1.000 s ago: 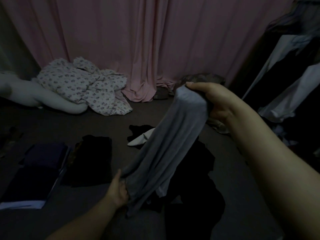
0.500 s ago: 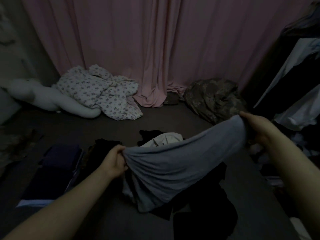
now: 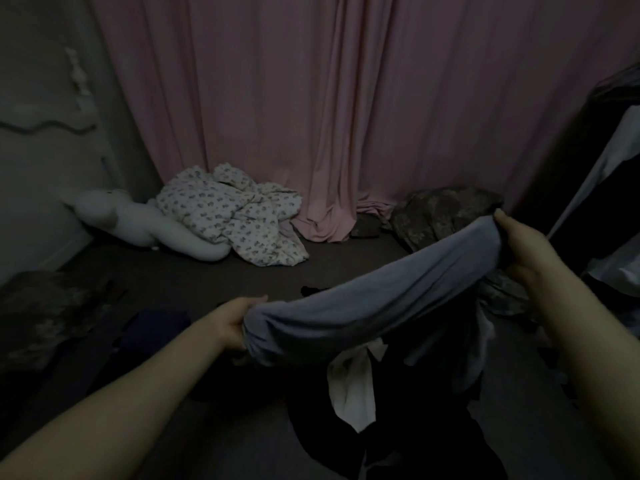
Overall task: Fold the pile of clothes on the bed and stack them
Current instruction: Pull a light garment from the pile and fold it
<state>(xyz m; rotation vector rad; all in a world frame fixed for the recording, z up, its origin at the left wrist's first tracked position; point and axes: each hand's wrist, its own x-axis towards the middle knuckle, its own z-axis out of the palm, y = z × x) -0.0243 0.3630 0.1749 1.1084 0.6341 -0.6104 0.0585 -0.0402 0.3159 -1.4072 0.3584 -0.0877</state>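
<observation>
- Lighting was dim; dark items were hard to separate.
- Left hand (image 3: 232, 323) was clenched on one bunched end of a soft grey-blue jersey garment (image 3: 374, 299); right hand (image 3: 519, 244) gripped the opposite end, held higher.
- The garment hung stretched between the hands as a sagging band above the middle of the dark brown bed (image 3: 214, 282), clear of the bed surface. It was not yet folded; judged to be at the straightening step.
- Directly under the garment, toward the near edge of the bed, lay a loose heap of black clothes (image 3: 398, 438) with a white cloth piece (image 3: 353, 386) hanging out of it. This heap looked unfolded, so the bulk of the pile was judged still to do.
- Near the left edge of the bed, dark navy flat clothes (image 3: 152, 334) lay in what seemed a folded stack; count could not be told in the gloom.
- At the far edge, against the pink pleated curtain (image 3: 311, 116), sat a crumpled white floral-print fabric (image 3: 235, 216), a white plush toy (image 3: 138, 220) at the far left corner, and a rumpled camouflage-pattern cloth (image 3: 443, 216) toward the far right. Whether these belonged to the pile could not be told.
- Estimate: early to middle of the task; some items stacked, one in hand, a heap remaining.
</observation>
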